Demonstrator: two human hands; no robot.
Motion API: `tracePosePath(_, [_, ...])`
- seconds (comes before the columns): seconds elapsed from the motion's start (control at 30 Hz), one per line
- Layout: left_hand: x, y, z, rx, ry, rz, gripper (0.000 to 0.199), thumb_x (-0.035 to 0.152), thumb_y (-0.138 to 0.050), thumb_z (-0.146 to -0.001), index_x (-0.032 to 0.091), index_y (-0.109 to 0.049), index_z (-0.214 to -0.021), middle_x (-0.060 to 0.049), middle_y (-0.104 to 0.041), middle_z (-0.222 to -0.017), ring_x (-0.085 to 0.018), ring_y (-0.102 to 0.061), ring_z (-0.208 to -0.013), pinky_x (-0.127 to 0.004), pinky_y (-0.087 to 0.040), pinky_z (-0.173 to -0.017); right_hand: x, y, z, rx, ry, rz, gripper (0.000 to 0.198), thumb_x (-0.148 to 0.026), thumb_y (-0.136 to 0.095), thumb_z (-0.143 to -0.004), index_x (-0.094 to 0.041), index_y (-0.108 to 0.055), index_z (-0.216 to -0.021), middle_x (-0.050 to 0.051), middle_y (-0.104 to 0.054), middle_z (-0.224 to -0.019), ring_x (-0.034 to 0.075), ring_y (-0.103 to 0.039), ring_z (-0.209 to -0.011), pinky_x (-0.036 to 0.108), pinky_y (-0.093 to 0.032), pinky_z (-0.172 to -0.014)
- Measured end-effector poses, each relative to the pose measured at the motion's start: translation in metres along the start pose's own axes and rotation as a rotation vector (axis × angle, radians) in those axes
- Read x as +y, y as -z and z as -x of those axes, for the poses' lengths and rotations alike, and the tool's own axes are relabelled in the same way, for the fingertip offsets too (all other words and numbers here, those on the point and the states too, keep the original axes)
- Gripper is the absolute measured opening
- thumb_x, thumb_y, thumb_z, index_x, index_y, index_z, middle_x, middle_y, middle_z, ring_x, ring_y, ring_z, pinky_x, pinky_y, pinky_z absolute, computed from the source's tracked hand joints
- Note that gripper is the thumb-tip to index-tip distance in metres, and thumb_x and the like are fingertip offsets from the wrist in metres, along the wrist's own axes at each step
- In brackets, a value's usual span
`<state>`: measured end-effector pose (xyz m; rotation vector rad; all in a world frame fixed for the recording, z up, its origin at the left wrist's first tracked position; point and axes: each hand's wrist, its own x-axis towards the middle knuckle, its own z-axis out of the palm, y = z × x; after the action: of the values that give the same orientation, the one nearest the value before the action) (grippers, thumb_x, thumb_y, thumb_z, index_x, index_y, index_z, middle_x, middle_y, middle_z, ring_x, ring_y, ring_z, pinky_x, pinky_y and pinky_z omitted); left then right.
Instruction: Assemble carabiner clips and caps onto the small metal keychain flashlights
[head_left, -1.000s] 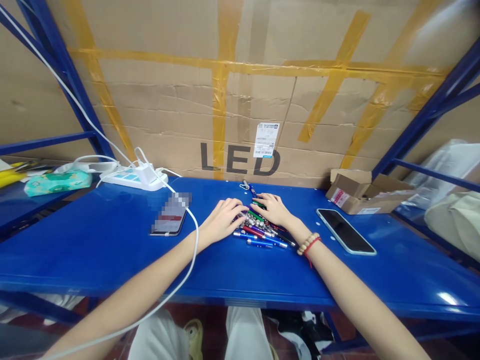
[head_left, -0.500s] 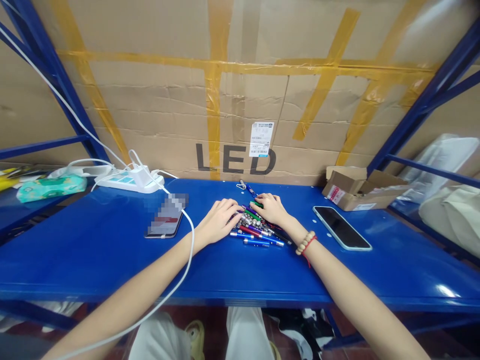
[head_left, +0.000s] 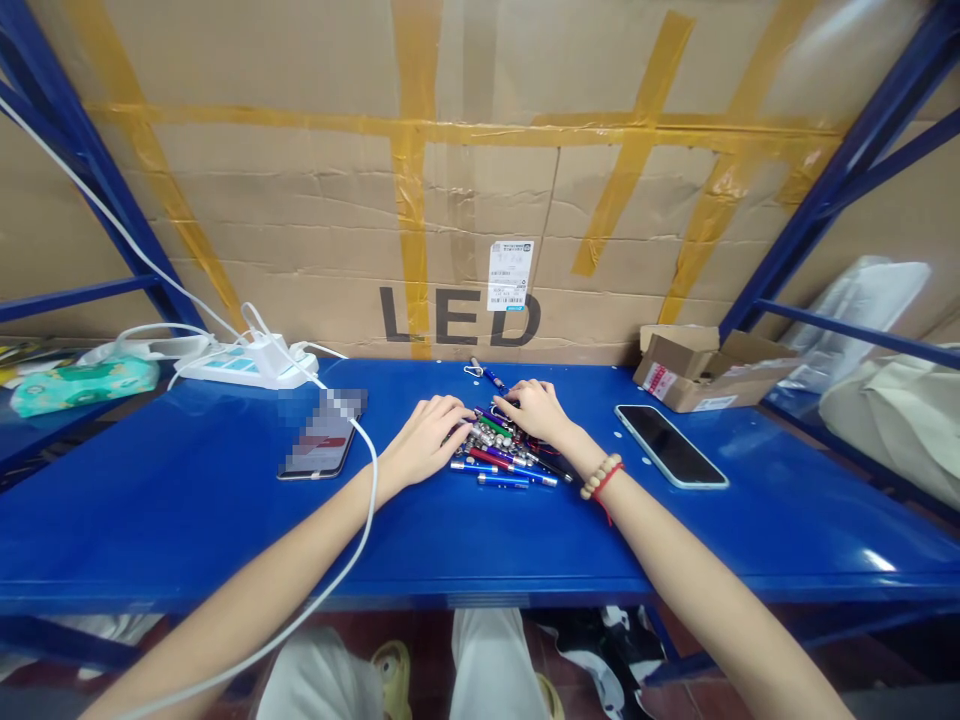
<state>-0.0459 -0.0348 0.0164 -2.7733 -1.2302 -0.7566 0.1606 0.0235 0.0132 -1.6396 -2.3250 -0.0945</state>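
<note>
A heap of slim metal penlights [head_left: 513,465] in blue, red, green, purple and black lies mid-table, mixed with small silvery metal pieces [head_left: 480,436]. My left hand [head_left: 431,440] rests at the heap's left side, thumb apart from the fingers, fingertips touching the pieces. On the far right side my right hand [head_left: 536,412] lies over the heap with its fingers spread; what lies under its palm is hidden. Just beyond my right fingertips sits a blue penlight [head_left: 493,379] with a metal clip [head_left: 473,370].
A dark phone [head_left: 319,445] lies left, a pale-cased phone [head_left: 671,446] right. A white power strip [head_left: 240,368] stands back left; its white cable [head_left: 367,510] crosses my left forearm. An opened small carton [head_left: 679,385] sits back right, before a large cardboard box [head_left: 322,230].
The view has shifted slightly. My right hand has moved a little over the heap, and a green penlight that showed by its fingertips is out of sight. My left hand stays at the heap.
</note>
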Motion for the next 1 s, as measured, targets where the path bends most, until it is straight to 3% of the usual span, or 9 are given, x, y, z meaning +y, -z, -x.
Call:
tracePosePath(0.2, [-0.001,0.002,-0.001,0.01,0.002,-0.027,0.032,0.033,-0.028,-0.094,0.019,-0.053,-0.107,-0.005,-0.056,-0.108,-0.018,-0.047,-0.097,-0.034,-0.034,-0.084,0.001,-0.001,0.001,0.038,-0.018,0.007,0.039,-0.043,-0.037,-0.09,-0.017,-0.062,-0.105,0.011,-0.064,-0.102,0.024,-0.052,-0.098,0.038,-0.029,-0.086])
tracePosePath(0.63, [-0.017,0.015,-0.003,0.152,-0.055,-0.163,0.027,0.027,-0.03,-0.093,0.018,-0.054,-0.102,-0.006,-0.057,-0.102,-0.018,-0.048,-0.095,-0.034,-0.035,-0.081,-0.001,-0.006,-0.003,0.117,-0.019,0.009,0.033,-0.042,-0.048,-0.084,-0.018,-0.065,-0.099,0.009,-0.065,-0.098,0.022,-0.054,-0.096,0.035,-0.03,-0.085])
tracePosePath(0.8, [-0.012,0.014,-0.003,0.139,-0.104,-0.165,0.025,0.023,-0.032,-0.092,0.017,-0.054,-0.1,-0.006,-0.057,-0.1,-0.019,-0.048,-0.093,-0.034,-0.035,-0.08,-0.003,-0.008,-0.003,0.163,-0.034,0.011,0.033,-0.041,-0.05,-0.083,-0.019,-0.063,-0.103,0.01,-0.061,-0.11,0.022,-0.049,-0.105,0.035,-0.028,-0.09])
tracePosePath(1.0, [0.003,0.008,-0.002,0.09,-0.207,-0.149,0.024,0.023,-0.032,-0.091,0.018,-0.054,-0.1,-0.005,-0.057,-0.098,-0.018,-0.048,-0.089,-0.034,-0.036,-0.079,-0.002,-0.006,0.003,0.116,-0.065,0.02,0.036,-0.045,-0.046,-0.084,-0.016,-0.066,-0.091,0.011,-0.064,-0.1,0.024,-0.052,-0.098,0.038,-0.029,-0.089])
